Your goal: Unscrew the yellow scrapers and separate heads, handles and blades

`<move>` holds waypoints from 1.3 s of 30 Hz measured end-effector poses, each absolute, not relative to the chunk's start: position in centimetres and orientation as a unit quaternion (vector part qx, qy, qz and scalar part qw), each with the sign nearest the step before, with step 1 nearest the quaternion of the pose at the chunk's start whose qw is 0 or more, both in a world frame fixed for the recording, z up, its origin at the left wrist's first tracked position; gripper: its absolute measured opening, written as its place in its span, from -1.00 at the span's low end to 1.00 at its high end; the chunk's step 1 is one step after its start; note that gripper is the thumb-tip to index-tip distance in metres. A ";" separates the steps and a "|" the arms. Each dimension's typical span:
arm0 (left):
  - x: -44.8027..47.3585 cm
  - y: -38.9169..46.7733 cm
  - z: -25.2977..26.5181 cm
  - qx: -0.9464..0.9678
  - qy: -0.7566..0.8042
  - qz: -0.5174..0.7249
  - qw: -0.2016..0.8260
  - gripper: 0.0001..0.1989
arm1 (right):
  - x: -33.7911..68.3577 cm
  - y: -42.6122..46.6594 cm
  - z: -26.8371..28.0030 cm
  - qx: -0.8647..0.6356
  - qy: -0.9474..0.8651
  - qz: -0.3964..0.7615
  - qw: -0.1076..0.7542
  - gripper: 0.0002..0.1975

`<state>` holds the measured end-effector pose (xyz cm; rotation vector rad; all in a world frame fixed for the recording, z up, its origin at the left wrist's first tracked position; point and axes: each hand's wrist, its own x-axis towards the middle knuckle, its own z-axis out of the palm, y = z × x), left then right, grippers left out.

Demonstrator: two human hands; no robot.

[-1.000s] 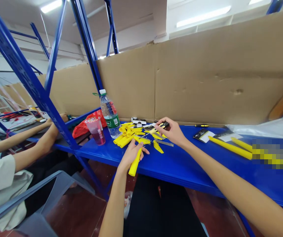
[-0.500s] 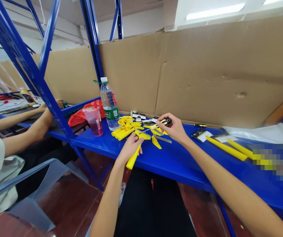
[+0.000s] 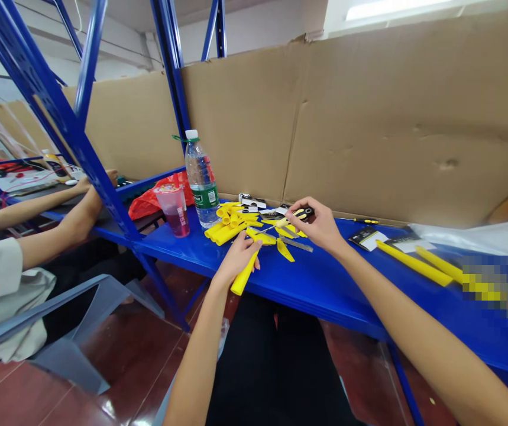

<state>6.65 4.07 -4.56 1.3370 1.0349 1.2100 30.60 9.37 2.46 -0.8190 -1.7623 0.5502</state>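
Note:
My left hand [image 3: 239, 260] is closed around a yellow tubular handle [image 3: 243, 278], whose lower end sticks out toward me past the table edge. At its upper end is a flat yellow part [image 3: 266, 239]. My right hand [image 3: 318, 225] grips a screwdriver [image 3: 295, 217] with a yellow and black handle. Its shaft points left and down to the flat yellow part; whether the tip sits in a screw is too small to tell. Just right of my left hand lie a loose yellow flat piece [image 3: 285, 251] and a grey metal blade [image 3: 298, 244]. Several yellow tubes [image 3: 229, 228] are heaped behind.
A water bottle [image 3: 202, 183] and a cup of red drink [image 3: 174, 213] stand at the left of the blue table [image 3: 324, 290]. Rightward lie yellow tubes [image 3: 413, 263], packaging cards [image 3: 364, 238] and another screwdriver [image 3: 366, 221]. A cardboard wall [image 3: 369, 118] closes the back. Another person's arm [image 3: 62, 234] is at left.
The camera view has shifted slightly. Both hands keep their grips, with the screwdriver still against or close to the flat yellow part.

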 end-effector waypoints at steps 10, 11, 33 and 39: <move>6.6 3.9 -4.5 0.565 0.428 0.491 0.506 -0.59 | 29.4 10.2 4.6 -0.347 -0.754 0.227 0.510 -0.57; 6.6 4.0 -4.5 0.567 0.427 0.492 0.505 -0.59 | 29.1 10.2 5.2 -0.345 -0.765 0.213 0.501 -0.58; 5.7 4.0 -4.0 0.540 0.422 0.497 0.533 -0.46 | 25.3 9.1 10.5 -0.309 -0.867 0.110 0.376 -0.87; 5.7 4.4 -4.5 0.554 0.402 0.500 0.531 -0.48 | 25.3 9.3 10.8 -0.319 -0.868 0.089 0.370 -0.89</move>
